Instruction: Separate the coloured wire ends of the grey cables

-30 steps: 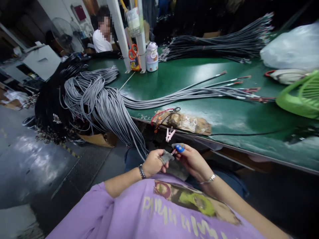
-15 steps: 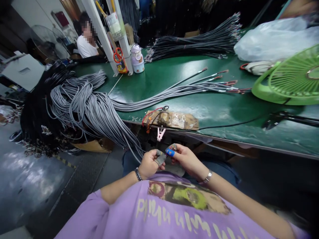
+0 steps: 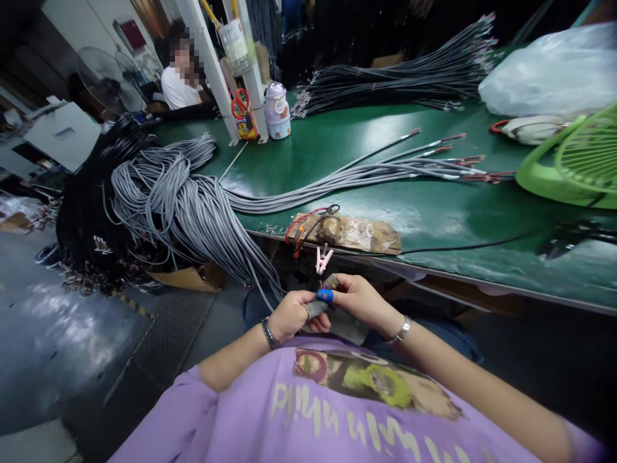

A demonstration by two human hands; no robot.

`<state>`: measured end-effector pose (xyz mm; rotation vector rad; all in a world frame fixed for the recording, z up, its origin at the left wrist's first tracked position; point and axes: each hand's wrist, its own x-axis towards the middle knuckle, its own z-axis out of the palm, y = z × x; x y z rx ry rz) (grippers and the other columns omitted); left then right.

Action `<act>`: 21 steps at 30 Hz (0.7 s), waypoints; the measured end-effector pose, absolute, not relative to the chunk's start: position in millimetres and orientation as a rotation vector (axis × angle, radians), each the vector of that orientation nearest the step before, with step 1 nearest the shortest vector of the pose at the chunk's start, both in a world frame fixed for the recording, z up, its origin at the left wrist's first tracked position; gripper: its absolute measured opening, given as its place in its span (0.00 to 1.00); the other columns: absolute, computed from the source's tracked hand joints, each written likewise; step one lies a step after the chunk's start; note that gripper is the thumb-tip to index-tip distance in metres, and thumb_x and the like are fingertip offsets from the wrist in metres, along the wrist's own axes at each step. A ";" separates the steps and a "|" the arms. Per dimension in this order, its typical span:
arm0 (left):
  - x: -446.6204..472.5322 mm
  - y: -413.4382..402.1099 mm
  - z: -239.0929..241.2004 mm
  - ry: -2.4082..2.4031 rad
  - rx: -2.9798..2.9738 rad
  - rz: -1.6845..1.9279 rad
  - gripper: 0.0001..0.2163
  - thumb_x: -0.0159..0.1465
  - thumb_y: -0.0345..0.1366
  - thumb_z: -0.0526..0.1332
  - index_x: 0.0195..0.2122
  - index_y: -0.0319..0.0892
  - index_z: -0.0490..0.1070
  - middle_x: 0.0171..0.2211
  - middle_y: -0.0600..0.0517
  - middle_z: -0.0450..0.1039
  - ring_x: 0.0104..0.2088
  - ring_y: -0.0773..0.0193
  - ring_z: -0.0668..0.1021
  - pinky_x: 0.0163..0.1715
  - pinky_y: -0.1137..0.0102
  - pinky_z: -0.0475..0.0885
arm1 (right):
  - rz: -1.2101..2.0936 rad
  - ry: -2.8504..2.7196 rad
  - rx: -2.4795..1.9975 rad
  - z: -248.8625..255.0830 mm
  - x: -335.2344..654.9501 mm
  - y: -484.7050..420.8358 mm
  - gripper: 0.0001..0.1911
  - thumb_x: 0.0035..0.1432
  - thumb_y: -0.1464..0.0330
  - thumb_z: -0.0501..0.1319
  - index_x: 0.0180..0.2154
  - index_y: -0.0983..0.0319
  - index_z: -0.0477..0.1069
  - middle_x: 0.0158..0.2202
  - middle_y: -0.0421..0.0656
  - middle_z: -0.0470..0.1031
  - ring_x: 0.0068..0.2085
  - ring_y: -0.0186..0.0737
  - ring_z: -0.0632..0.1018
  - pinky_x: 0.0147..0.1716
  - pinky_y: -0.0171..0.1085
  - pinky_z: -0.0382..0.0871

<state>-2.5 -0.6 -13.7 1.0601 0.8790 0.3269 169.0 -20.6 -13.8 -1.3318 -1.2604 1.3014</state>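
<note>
My left hand [image 3: 292, 316], with grey wrapping on its fingers, is closed at the end of a grey cable [image 3: 268, 292] running down from the bundle. My right hand [image 3: 361, 301] is closed in a pinch right against it, a blue wrap on one finger. Thin reddish wire ends [image 3: 321, 283] stick up between the fingertips; most of the cable end is hidden by the fingers. Just beyond the hands, a pink clip [image 3: 323, 260] hangs at the table edge, below a worn wooden block [image 3: 369, 235] with red and black leads.
A thick heap of grey cables [image 3: 168, 193] spills over the table's left edge. Several stripped cables [image 3: 347, 175] lie across the green table [image 3: 299, 157]. A green fan [image 3: 569, 157], pliers-like tool [image 3: 569, 239], cup [image 3: 278, 112] and black cable bundle [image 3: 385, 80] surround them. A person [image 3: 179, 80] sits beyond.
My hands have come together, the right fingertips now meeting the left ones, and wire ends show above them. The whole scene has shifted slightly right in view.
</note>
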 end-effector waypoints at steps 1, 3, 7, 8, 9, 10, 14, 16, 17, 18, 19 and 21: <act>-0.9 -1.7 -15.1 0.904 1.067 0.381 0.20 0.49 0.52 0.66 0.24 0.37 0.70 0.21 0.49 0.74 0.20 0.67 0.76 0.20 0.75 0.67 | 1.273 -1.246 -1.348 -15.8 167.8 -20.7 0.14 0.43 0.58 0.69 0.22 0.62 0.72 0.21 0.38 0.71 0.24 0.34 0.68 0.25 0.34 0.62; 2.2 -4.0 -18.6 0.943 1.037 0.491 0.19 0.50 0.51 0.65 0.25 0.37 0.69 0.21 0.49 0.74 0.20 0.66 0.76 0.19 0.75 0.66 | 1.228 -1.222 -1.364 -19.8 166.1 -22.2 0.14 0.45 0.57 0.68 0.24 0.61 0.72 0.22 0.39 0.72 0.25 0.35 0.68 0.26 0.35 0.63; 7.0 -7.7 -23.5 0.981 0.899 0.648 0.18 0.50 0.50 0.66 0.30 0.38 0.69 0.21 0.51 0.73 0.19 0.66 0.76 0.17 0.76 0.65 | 1.195 -1.185 -1.342 -25.0 164.0 -28.2 0.14 0.48 0.57 0.67 0.26 0.61 0.72 0.24 0.40 0.73 0.26 0.36 0.69 0.28 0.36 0.64; 7.6 -8.1 -23.7 0.982 0.882 0.662 0.18 0.50 0.50 0.66 0.30 0.38 0.69 0.21 0.52 0.73 0.18 0.67 0.75 0.17 0.76 0.65 | 1.192 -1.177 -1.332 -25.4 164.0 -29.7 0.14 0.48 0.57 0.67 0.26 0.61 0.72 0.25 0.40 0.73 0.27 0.37 0.70 0.29 0.36 0.65; 7.9 -8.2 -23.4 0.979 0.876 0.662 0.18 0.50 0.49 0.66 0.30 0.38 0.69 0.21 0.52 0.73 0.18 0.67 0.75 0.17 0.76 0.65 | 1.190 -1.171 -1.324 -25.3 164.1 -30.8 0.13 0.47 0.57 0.67 0.26 0.60 0.73 0.25 0.39 0.73 0.27 0.37 0.70 0.29 0.36 0.65; 7.9 -8.0 -22.9 0.975 0.879 0.650 0.19 0.49 0.49 0.66 0.30 0.38 0.69 0.22 0.51 0.74 0.19 0.67 0.75 0.17 0.76 0.65 | 1.185 -1.164 -1.320 -24.8 164.4 -31.7 0.13 0.47 0.57 0.68 0.26 0.60 0.73 0.25 0.39 0.73 0.28 0.37 0.70 0.30 0.36 0.66; 4.8 -4.6 -20.2 0.930 0.899 0.440 0.18 0.46 0.47 0.69 0.27 0.37 0.69 0.21 0.50 0.74 0.20 0.66 0.76 0.18 0.75 0.67 | 1.208 -1.201 -1.316 -20.7 165.2 -31.8 0.13 0.47 0.57 0.67 0.26 0.60 0.73 0.25 0.40 0.74 0.28 0.38 0.71 0.30 0.37 0.66; 2.4 -2.5 -19.6 0.898 0.896 0.299 0.18 0.44 0.45 0.70 0.27 0.37 0.69 0.20 0.50 0.74 0.19 0.64 0.76 0.19 0.73 0.69 | 1.264 -1.275 -1.306 -18.5 164.9 -30.7 0.14 0.47 0.56 0.67 0.26 0.61 0.73 0.25 0.41 0.74 0.27 0.38 0.71 0.30 0.36 0.67; 1.3 -1.7 -19.4 0.883 0.894 0.244 0.18 0.43 0.44 0.70 0.28 0.37 0.69 0.19 0.50 0.74 0.19 0.64 0.76 0.20 0.73 0.69 | 1.291 -1.309 -1.306 -17.9 164.7 -30.0 0.15 0.47 0.56 0.67 0.25 0.61 0.73 0.24 0.41 0.74 0.27 0.37 0.71 0.29 0.36 0.66; 0.4 -1.0 -19.4 0.871 0.892 0.205 0.18 0.43 0.44 0.70 0.29 0.37 0.69 0.19 0.49 0.74 0.19 0.63 0.76 0.20 0.72 0.70 | 1.309 -1.334 -1.313 -17.7 164.5 -29.4 0.15 0.47 0.56 0.67 0.25 0.61 0.73 0.24 0.41 0.74 0.27 0.37 0.71 0.28 0.36 0.66; -0.3 -0.6 -19.5 0.862 0.890 0.182 0.19 0.43 0.44 0.70 0.30 0.37 0.68 0.19 0.49 0.74 0.19 0.63 0.77 0.21 0.72 0.70 | 1.315 -1.348 -1.327 -18.0 164.5 -28.8 0.16 0.47 0.55 0.67 0.25 0.62 0.73 0.23 0.40 0.74 0.26 0.37 0.71 0.28 0.35 0.66; -0.9 -0.4 -20.1 0.852 0.885 0.182 0.19 0.44 0.44 0.70 0.31 0.37 0.68 0.20 0.49 0.74 0.19 0.62 0.77 0.21 0.72 0.70 | 1.295 -1.335 -1.373 -20.2 164.9 -28.0 0.17 0.46 0.55 0.66 0.25 0.62 0.72 0.24 0.40 0.73 0.26 0.36 0.70 0.27 0.35 0.65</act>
